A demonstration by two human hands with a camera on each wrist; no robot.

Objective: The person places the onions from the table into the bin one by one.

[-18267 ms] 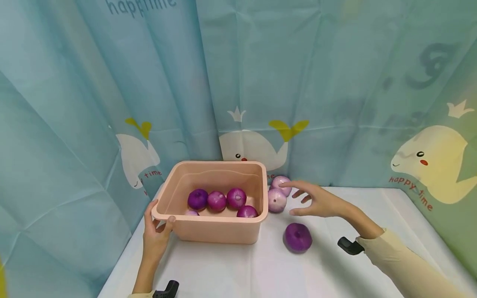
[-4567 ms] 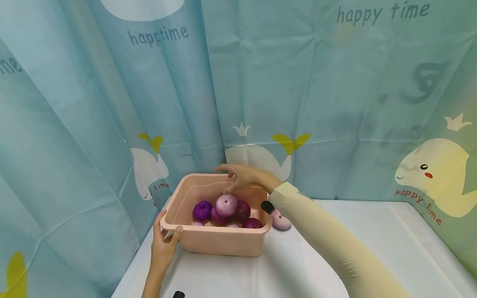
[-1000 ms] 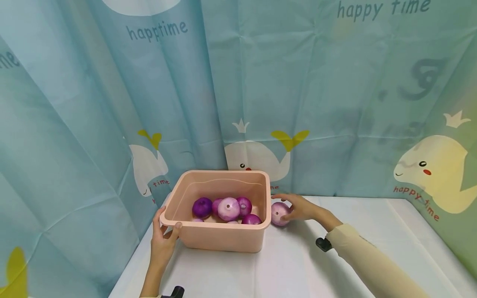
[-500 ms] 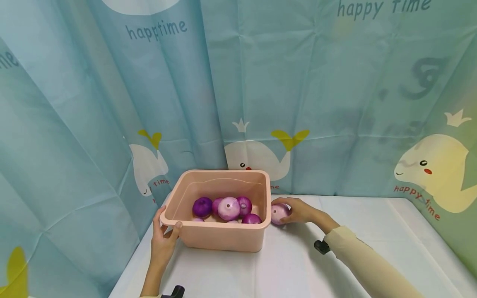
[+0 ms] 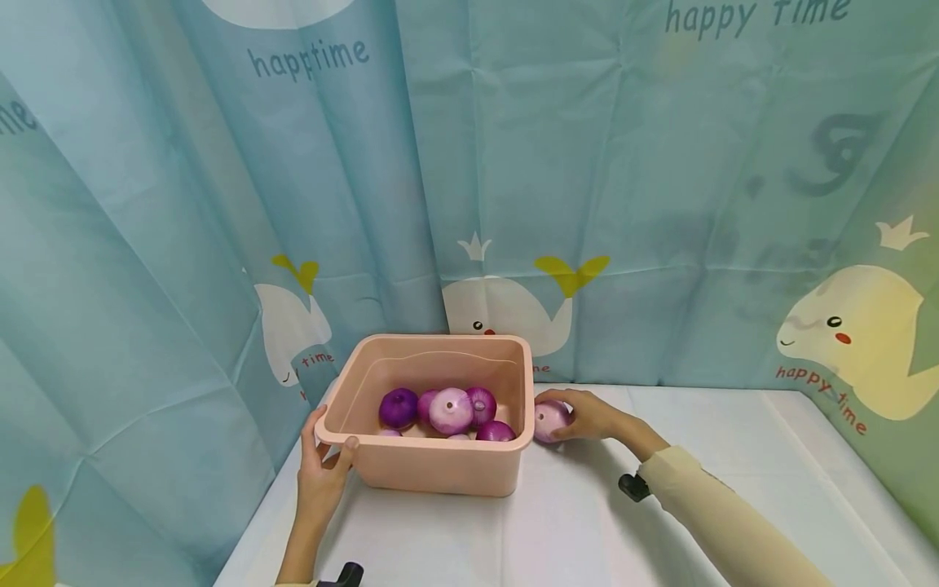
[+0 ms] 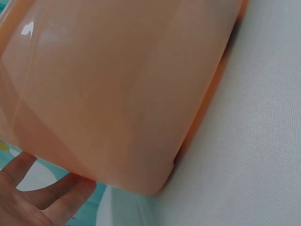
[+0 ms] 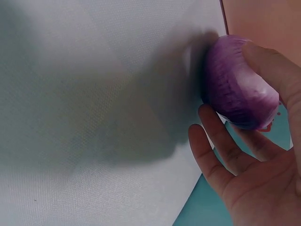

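R hand (image 5: 590, 414) curls round a pale purple onion (image 5: 550, 421) on the white tablecloth (image 5: 660, 522), just beside the R wall of the pink tub (image 5: 433, 473), near the curtain (image 5: 513, 163). In the R wrist view the thumb sits on top and fingers (image 7: 214, 150) cup below, so the grip wraps the widest part. L hand (image 5: 320, 469) grips the tub's near-L corner, thumb over the rim, fingers outside.

Onion looks round, firm and light; its sheen suggests smooth skin, prob. slippery, so a full-palm wrap at the middle beats a fingertip pinch. Unlikely fragile.

Tub holds approx. five or six more onions (image 5: 451, 410), dark and pale purple, piled touching. It looks like stiff plastic, light enough to shift if bumped, hence the steadying L hand.
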